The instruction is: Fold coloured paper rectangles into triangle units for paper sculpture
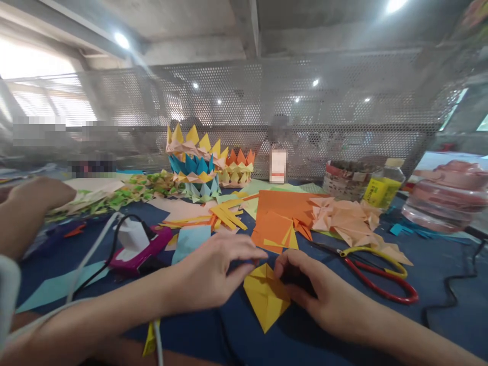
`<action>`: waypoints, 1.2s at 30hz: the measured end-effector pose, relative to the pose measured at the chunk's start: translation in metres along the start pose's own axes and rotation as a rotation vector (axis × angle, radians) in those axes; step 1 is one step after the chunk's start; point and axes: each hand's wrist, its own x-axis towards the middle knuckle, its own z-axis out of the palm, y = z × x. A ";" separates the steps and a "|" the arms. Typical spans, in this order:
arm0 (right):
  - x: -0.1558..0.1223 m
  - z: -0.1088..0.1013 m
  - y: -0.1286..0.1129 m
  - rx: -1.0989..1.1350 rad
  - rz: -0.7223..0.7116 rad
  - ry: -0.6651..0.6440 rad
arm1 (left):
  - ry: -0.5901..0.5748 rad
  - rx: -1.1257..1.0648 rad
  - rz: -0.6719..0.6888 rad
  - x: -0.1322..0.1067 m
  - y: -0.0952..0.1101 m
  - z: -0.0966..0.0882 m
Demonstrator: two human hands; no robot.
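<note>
Our left hand (219, 264) and right hand (312, 287) flanked a folded yellow paper (266, 297)

We saw the yellow paper between our hands and slightly nearer us, over a dark blue cloth (335, 351), with one corner aimed our way. Our left forearm reached in from the lower left, back of the hand uppermost; its fingers stretched rightward by the paper's far left edge, a narrow gap between them and the thumb. Our right forearm slanted in from the lower right, the hand curled, thumb and forefinger bowed, their tips at the paper's right edge; we could not tell whether they pinched it. The two hands were apart, fingertips near each other.

On the near side of our hands, bare cloth gave room around the paper's close corner, though a white cable (158, 340) ran below the left forearm. Beyond our fingertips, orange paper (274, 229) left only a narrow strip. Light blue paper (192, 241) lay just past the left hand, and a purple power strip (162, 239) farther left. Beyond the right forearm lay scissors (346, 252) with yellow and red handles; peach paper pieces (351, 223) lay past them. Paper crowns (200, 175) stood well beyond the left hand, and another person's hand (49, 195) showed far to its left.
</note>
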 end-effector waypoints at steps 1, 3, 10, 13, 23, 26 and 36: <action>0.001 0.000 0.000 0.012 0.013 0.023 | 0.008 -0.005 -0.053 0.006 -0.005 0.004; 0.003 0.000 0.000 0.024 0.022 0.065 | -0.039 -0.062 -0.109 0.016 -0.014 0.010; 0.002 0.002 -0.006 -0.038 0.015 0.134 | -0.063 -0.175 -0.141 0.025 -0.024 0.027; -0.001 0.005 -0.010 -0.064 0.056 0.100 | -0.022 -0.199 -0.123 0.022 -0.025 0.034; -0.003 0.008 -0.026 -0.105 0.029 0.081 | -0.109 -0.311 0.233 0.016 -0.039 0.022; -0.004 0.008 -0.022 -0.111 0.034 0.104 | -0.173 -0.334 0.229 0.012 -0.038 0.016; 0.000 0.014 -0.001 -0.161 0.172 0.130 | -0.214 -0.274 0.133 0.006 -0.029 0.013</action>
